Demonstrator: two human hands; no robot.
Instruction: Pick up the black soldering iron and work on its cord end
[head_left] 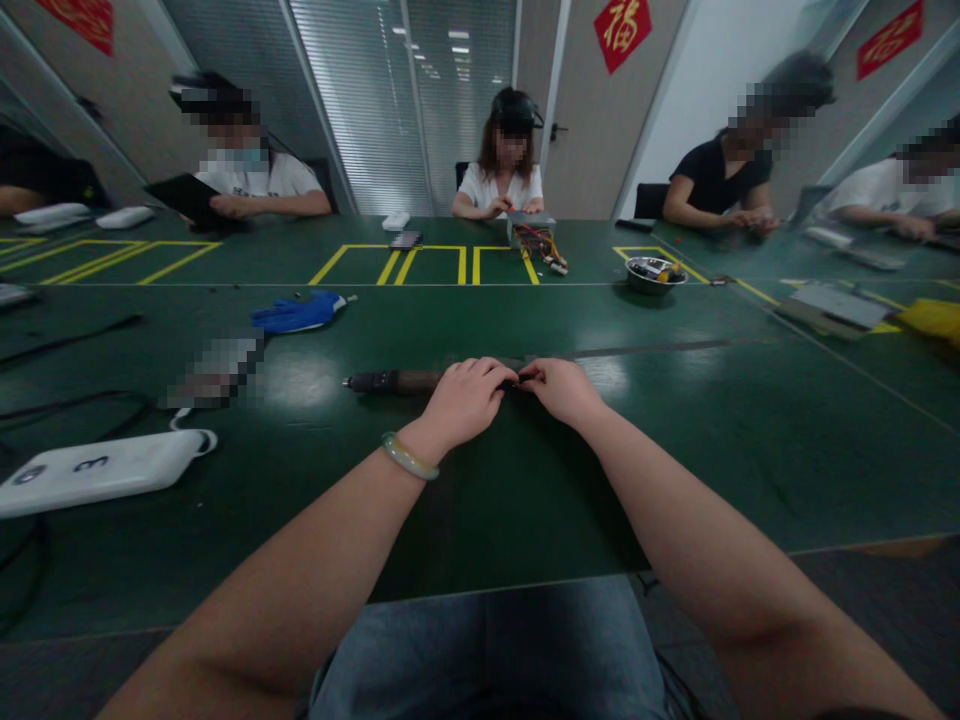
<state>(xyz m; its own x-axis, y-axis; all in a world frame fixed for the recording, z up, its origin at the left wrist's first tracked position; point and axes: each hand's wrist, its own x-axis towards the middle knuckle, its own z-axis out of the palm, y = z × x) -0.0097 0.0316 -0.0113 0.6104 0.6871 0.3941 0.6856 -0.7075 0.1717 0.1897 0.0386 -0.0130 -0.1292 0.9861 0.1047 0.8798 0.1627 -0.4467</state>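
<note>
A dark, rod-shaped electric screwdriver lies across the green table in front of me, its metal tip pointing left. My left hand, with a bangle at the wrist, is closed over its right part from above. At the screwdriver's right end, my right hand pinches with thumb and fingers close to my left fingertips. What sits in that pinch is small, dark and mostly hidden, so I cannot tell what it is.
To the left are a blue glove, a blurred-out phone, a white power bank and dark cables. Further back stand a metal bowl of parts and a grey box with wires. Several people sit across the table.
</note>
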